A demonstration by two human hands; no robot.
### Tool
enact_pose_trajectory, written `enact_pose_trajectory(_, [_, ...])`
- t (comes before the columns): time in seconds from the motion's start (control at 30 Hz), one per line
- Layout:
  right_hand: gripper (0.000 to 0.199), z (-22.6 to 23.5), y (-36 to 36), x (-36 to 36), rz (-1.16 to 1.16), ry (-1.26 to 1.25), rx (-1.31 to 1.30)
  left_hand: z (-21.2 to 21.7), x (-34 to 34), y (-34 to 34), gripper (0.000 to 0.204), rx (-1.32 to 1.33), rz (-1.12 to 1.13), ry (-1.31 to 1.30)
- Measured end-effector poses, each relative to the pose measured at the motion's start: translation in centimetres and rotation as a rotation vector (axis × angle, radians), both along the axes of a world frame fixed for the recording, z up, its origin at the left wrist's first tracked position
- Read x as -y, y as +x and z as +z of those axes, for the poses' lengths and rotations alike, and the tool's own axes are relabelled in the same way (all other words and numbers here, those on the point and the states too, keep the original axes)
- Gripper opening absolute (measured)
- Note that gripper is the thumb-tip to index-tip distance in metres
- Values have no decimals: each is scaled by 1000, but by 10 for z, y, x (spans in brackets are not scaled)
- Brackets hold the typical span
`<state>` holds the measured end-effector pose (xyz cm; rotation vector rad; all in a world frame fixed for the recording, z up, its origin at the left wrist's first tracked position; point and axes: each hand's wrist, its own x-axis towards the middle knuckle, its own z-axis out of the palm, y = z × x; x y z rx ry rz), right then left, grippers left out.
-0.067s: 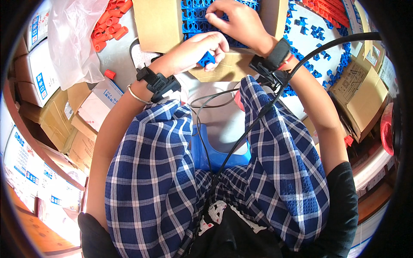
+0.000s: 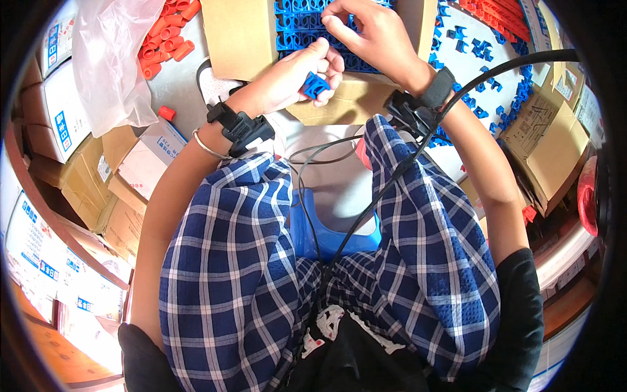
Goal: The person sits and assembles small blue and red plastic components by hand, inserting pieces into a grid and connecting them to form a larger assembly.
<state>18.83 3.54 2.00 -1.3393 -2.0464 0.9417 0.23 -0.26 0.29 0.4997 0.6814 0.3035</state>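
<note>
A seated person's left hand [image 2: 297, 68] grips a small blue plastic clip [image 2: 315, 85] at the cardboard box's [image 2: 241, 39] near edge; the right hand [image 2: 369, 32] pinches blue clips packed inside [image 2: 297, 23].

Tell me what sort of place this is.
Probably a small packing or assembly workshop: stacked cardboard boxes, a carton of blue plastic parts, loose orange caps, and the left hand holding a blue piece.

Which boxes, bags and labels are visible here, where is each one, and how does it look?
Open box: top centre, brown cardboard, holding blue parts.
White cartons: left edge, stacked, blue labels.
Plastic bag: upper left, clear, crumpled.
Brown cartons: right side, plain with dark print.
Small carton: beside the left wrist, white and blue.
</note>
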Motion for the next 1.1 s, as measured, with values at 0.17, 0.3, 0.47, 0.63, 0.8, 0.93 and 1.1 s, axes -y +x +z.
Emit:
enact_pose_trajectory(0.17, [19,12,6,22,165,-9,-117,-1,1,4,62,-30,73,-83])
enact_pose_trajectory(0.3, [24,16,5,42,243,-23,19,-10,3,5,55,-15,113,-106])
enact_pose_trajectory(0.47, [24,11,9,44,203,-105,-62,-21,5,-1,42,57,67,-59])
enact_pose_trajectory(0.63, [23,18,12,46,152,-238,-272,-14,4,2,37,50,81,-44])
enact_pose_trajectory(0.8, [21,22,12,49,-14,-541,-362,-16,1,-2,33,145,59,-150])
enact_pose_trajectory(0.93, [22,17,15,44,-80,-466,-382,-5,1,4,36,1,30,-124])
enact_pose_trajectory(1.1, [19,-5,22,29,-242,-394,-191,-1,-1,1,33,33,-17,-75])
